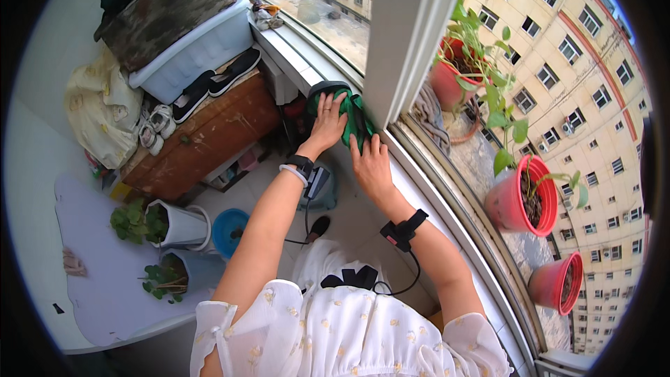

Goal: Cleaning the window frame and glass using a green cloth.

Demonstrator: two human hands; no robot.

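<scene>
On the tiled window sill point(421, 186), close to the white window post, lies a green fabric item point(357, 120) with black parts and a dark grey rim point(330, 87). My left hand point(328, 124) covers its left part, fingers over the top and thumb along the side. The fingertips of my right hand point(372, 165) rest on its near edge; whether they pinch it is hidden. Both hands partly cover the item, so its exact kind stays unclear. Each wrist wears a black strap with a small device, and a cable runs from each.
Left stands a brown wooden cabinet point(204, 139) with black shoes point(217, 84) and a pale blue plastic bin point(193, 47). Potted plants point(178, 222) and a blue basin point(230, 230) are on my left. Red flowerpots point(523, 196) line the outer ledge, past the window track.
</scene>
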